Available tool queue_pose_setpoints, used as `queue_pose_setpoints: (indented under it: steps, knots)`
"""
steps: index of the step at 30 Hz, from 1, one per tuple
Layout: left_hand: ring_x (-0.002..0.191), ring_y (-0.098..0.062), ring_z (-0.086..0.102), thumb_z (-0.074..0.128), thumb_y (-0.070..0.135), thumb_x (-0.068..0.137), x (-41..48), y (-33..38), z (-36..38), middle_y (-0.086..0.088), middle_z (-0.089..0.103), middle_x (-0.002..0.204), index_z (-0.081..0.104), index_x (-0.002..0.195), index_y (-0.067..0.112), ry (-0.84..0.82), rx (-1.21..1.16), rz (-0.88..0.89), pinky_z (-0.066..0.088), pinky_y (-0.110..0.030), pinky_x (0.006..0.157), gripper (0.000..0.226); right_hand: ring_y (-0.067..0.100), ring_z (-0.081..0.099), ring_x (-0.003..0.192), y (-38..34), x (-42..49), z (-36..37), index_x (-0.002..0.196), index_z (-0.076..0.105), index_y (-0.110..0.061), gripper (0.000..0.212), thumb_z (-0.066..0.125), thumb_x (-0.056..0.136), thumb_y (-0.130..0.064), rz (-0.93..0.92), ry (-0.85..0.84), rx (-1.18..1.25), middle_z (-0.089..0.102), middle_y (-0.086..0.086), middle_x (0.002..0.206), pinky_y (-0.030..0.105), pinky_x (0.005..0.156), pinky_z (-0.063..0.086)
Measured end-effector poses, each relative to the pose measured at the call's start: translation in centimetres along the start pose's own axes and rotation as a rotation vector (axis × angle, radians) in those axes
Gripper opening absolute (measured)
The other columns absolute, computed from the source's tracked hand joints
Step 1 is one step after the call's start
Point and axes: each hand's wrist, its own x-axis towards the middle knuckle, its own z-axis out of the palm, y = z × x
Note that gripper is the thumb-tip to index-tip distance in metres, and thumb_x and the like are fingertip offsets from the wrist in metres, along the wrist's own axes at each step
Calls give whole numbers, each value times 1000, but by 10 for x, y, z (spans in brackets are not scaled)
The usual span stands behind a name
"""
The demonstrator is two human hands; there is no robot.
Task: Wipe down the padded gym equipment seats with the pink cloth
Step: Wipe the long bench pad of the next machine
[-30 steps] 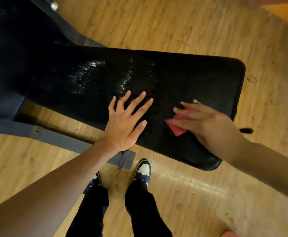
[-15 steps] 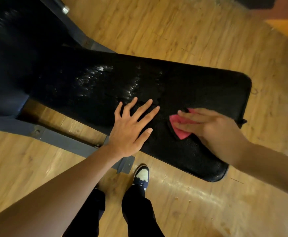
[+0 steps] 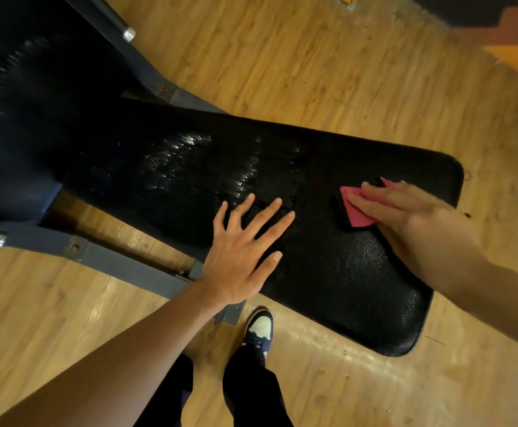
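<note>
Seat pad (image 3: 328, 282): black pebbled vinyl, glossy, wet-looking sheen patches toward the middle. Cloth (image 3: 357, 211): pink, matt, soft fabric. Frame (image 3: 122, 263): painted grey-blue metal, dull. Floor (image 3: 282, 66): wood-grain planks, satin sheen.

- Left hand (image 3: 239, 257) lies flat on the black padded bench (image 3: 359, 272), fingers (image 3: 270, 217) spread and straight.
- Right hand (image 3: 411, 217) presses the pink cloth (image 3: 354, 211) to the pad near its far end.
- Wet streaks (image 3: 174, 158) glisten mid-pad.
- 1 shoe (image 3: 259, 328) stands on the wood floor (image 3: 282, 57) below.
</note>
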Motion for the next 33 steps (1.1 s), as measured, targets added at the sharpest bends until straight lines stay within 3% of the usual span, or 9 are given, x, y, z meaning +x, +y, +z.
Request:
queue_pose_setpoints:
  steps: [2,5,10,13,21,24,30,33]
  knots:
    - [159,-33,16,23,55,105,-1,1,0,8,22,173,29,164,37,-14,-4,-4,17,-71,119,62,32,39,145,-6,5,5,152,45,-22,49,54,103,-21,3,-53,-113,45,6,155,50,117,36]
    - [160,-33,14,23,55,105,-1,0,-1,9,20,173,28,164,37,-24,-7,-5,15,-71,120,62,33,34,148,-6,31,16,151,46,-17,71,70,86,-1,-31,-120,-103,40,9,158,45,121,28]
    - [160,-32,14,23,55,104,0,0,1,10,20,173,29,164,37,-17,-7,-4,15,-71,120,62,36,33,147,-21,112,52,148,50,-14,65,64,87,6,-18,-88,-35,42,13,156,42,121,20]
    - [160,-32,15,24,55,104,0,0,2,10,21,173,31,163,37,6,-14,-1,14,-70,120,62,35,29,149,-29,134,61,150,46,-16,61,57,94,3,-11,-94,14,41,12,157,43,123,21]
    - [159,-35,17,20,58,104,2,-1,-1,8,22,173,28,164,38,-29,-7,1,16,-72,118,64,35,41,143,0,37,1,145,54,-14,55,61,90,-8,26,-104,21,53,12,148,52,119,31]
    - [159,-35,18,21,59,104,1,0,-2,8,24,172,29,164,38,-16,-8,2,17,-72,118,64,35,38,145,-6,77,24,146,53,-16,55,64,94,-2,51,-78,44,52,12,148,52,119,32]
    - [159,-35,17,25,56,103,0,-1,-1,8,22,173,28,164,38,6,-25,2,14,-71,119,63,42,49,134,-24,238,108,142,56,-20,43,53,101,-6,-111,-140,39,60,15,138,52,113,39]
    - [158,-36,19,26,56,102,1,-1,0,8,23,173,29,164,38,9,-24,7,15,-71,119,64,42,46,136,-30,235,102,144,55,-20,47,54,100,-3,-119,-121,-11,56,15,143,52,113,39]
